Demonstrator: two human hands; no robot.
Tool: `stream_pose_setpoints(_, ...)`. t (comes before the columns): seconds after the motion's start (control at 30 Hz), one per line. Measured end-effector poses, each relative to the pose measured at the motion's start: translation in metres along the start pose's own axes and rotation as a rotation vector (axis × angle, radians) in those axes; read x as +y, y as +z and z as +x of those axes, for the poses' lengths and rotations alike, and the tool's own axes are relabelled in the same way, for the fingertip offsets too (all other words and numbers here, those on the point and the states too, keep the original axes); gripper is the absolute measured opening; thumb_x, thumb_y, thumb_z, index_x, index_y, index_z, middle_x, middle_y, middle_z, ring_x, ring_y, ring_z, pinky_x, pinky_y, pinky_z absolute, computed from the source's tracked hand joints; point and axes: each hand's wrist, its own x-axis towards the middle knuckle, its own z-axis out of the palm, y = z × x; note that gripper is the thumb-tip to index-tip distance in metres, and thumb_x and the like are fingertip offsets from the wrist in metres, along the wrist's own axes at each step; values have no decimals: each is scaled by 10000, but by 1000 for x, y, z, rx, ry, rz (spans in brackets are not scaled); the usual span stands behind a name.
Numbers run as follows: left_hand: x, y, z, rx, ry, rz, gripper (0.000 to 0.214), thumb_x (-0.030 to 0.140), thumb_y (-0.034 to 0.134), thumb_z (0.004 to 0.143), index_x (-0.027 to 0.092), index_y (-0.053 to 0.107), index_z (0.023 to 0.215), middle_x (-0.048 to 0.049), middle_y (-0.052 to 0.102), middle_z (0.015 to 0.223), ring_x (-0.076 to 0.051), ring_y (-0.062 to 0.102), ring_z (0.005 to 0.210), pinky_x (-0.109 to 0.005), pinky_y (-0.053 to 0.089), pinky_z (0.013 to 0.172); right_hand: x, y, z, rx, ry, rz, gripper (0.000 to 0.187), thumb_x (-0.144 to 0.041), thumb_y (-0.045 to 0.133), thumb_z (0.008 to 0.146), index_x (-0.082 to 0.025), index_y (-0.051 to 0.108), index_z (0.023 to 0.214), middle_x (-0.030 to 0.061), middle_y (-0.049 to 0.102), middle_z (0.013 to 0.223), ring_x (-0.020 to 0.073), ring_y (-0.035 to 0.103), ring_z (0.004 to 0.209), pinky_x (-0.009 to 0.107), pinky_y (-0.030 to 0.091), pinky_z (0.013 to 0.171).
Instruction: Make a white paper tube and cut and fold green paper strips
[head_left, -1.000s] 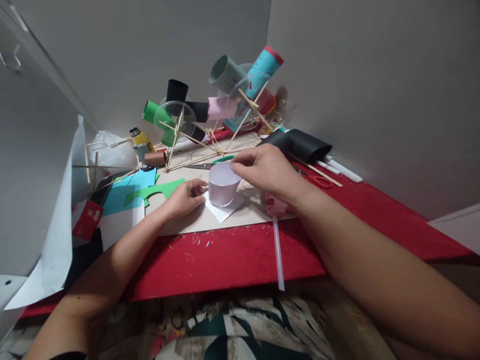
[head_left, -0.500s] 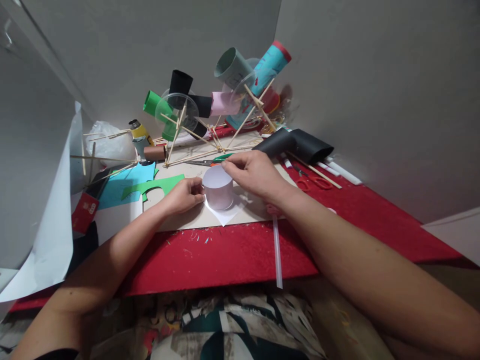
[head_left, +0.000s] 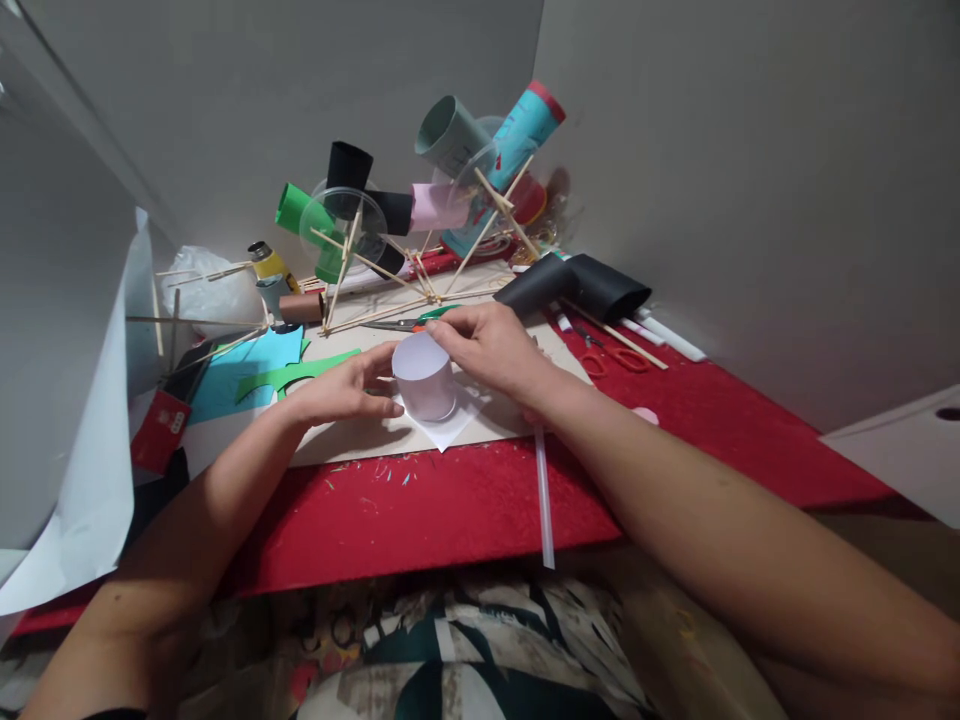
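And here we are at the red-covered table [head_left: 450, 520], with a pale paper tube [head_left: 427, 392] standing upright on a white paper square [head_left: 444, 440], the square lying on the beige board [head_left: 352, 442] between the two hands. The left hand [head_left: 337, 390] sits at the tube's left side, thumb and fingers parted; the fingertips reach up to its wall, and whether they touch I can't tell. Over on the other side, the right hand [head_left: 484, 345] has thumb and fingertips gathered at the far right of the rim; whether the wall is nipped between them, I can't say from here. Just behind the tube lie the green-handled scissors [head_left: 390, 324], partly hidden by that right hand. A cut green sheet [head_left: 296, 373] overlaps a blue sheet [head_left: 240, 370] beyond the left wrist, and a translucent stick [head_left: 545, 500] juts toward the front edge below the right wrist. Red-handled scissors [head_left: 628, 359] rest farther right, near a bent black tube [head_left: 609, 288].
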Motion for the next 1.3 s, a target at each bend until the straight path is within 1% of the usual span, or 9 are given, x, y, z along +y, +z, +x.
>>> stream_pose_setpoints(0.13, 1, 10, 4, 78, 65, -28, 952, 249, 798, 648, 284, 331, 1476, -100, 417, 1484, -328, 426, 1324, -467, 364, 1086, 2, 1, 1, -17, 9, 27, 335, -331, 472, 873, -168, 587, 604, -21, 487, 546, 119, 436, 556, 258, 283, 538)
stream_pose_setpoints(0.27, -7, 23, 9, 182, 81, -4, 1033, 263, 816, 631, 249, 261, 1502, -119, 439, 1464, -338, 432, 1312, -472, 352, 1092, 1, 1, 1, -24, 1, 30, 346, -345, 472, 889, -163, 617, 633, -9, 530, 584, 121, 446, 591, 250, 307, 562)
stream_pose_setpoints(0.4, -11, 27, 11, 252, 71, 62, 979, 308, 820, 636, 218, 315, 1471, -138, 500, 1398, -350, 462, 1271, -473, 380, 1058, 1, 0, 2, -28, 2, 16, 366, -340, 475, 901, -169, 576, 594, -26, 479, 556, 111, 406, 567, 249, 284, 551)
stream_pose_setpoints(0.6, -11, 29, 14, 295, 17, 121, 710, 356, 804, 665, 192, 520, 1296, -128, 619, 1223, -329, 535, 1160, -471, 419, 1003, 3, -3, 5, -19, -1, 3, 419, -342, 490, 914, -188, 437, 528, -49, 385, 533, 97, 329, 527, 264, 221, 528)
stream_pose_setpoints(0.77, -10, 31, 15, 329, 3, 146, 737, 365, 800, 671, 192, 498, 1321, -119, 621, 1211, -297, 555, 1098, -464, 417, 998, 1, -8, 5, 8, -8, 24, 443, -383, 455, 941, -192, 415, 544, -46, 390, 555, 100, 348, 547, 260, 237, 550)
stream_pose_setpoints(0.97, -7, 33, 15, 373, -22, 177, 771, 386, 796, 660, 156, 478, 1324, -141, 617, 1210, -289, 573, 1057, -439, 436, 961, 1, -17, 7, 113, -35, 52, 461, -403, 421, 951, -192, 400, 543, -49, 352, 547, 101, 328, 541, 258, 228, 548)
stream_pose_setpoints(1.1, -7, 33, 16, 377, -41, 198, 704, 374, 784, 665, 156, 516, 1279, -131, 631, 1186, -271, 585, 1029, -419, 449, 937, 1, -21, 7, 184, -55, 86, 472, -418, 418, 954, -189, 414, 541, -51, 355, 540, 100, 356, 542, 242, 261, 547)
stream_pose_setpoints(1.2, -9, 32, 16, 363, -33, 178, 642, 367, 779, 669, 152, 552, 1231, -124, 637, 1179, -255, 589, 1021, -392, 451, 930, -2, -22, 5, 211, -78, 110, 444, -430, 439, 952, -177, 552, 604, -33, 488, 574, 112, 467, 579, 234, 344, 583)
stream_pose_setpoints(1.3, -10, 32, 15, 348, -14, 161, 599, 360, 780, 681, 151, 571, 1202, -124, 625, 1213, -249, 576, 1057, -372, 431, 956, -5, -20, 4, 240, -120, 138, 318, -403, 486, 944, -156, 686, 954, 47, 706, 912, 164, 627, 822, 269, 448, 735)
